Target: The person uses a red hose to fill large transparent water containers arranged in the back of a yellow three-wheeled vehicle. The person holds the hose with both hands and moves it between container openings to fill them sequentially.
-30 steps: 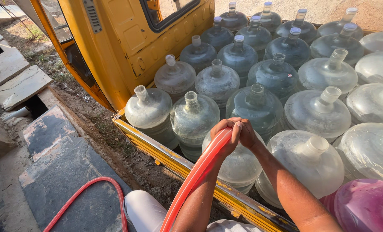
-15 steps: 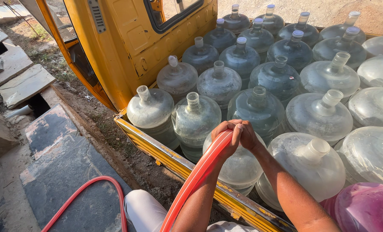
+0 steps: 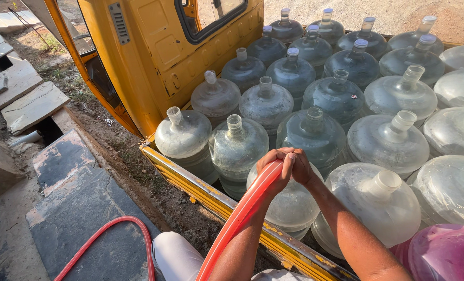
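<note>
Fingers (image 3: 289, 158) of both hands were closed around the end of the red hose (image 3: 237, 221), left hand (image 3: 273, 171) and right hand (image 3: 300, 165) touching, held over the mouth of a clear water jug (image 3: 291, 205). The jug's neck was hidden by the hands. The hose ran down past the knee to a loop on the stone slab (image 3: 81, 208). Jugs packed the yellow truck bed (image 3: 216, 200); a pink jug (image 3: 442, 252) sat at lower right.

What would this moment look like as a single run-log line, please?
left hand: grips red hose end | right hand: clasped over it | hose end: above clear water jug | jugs: packed in yellow truck bed
</note>
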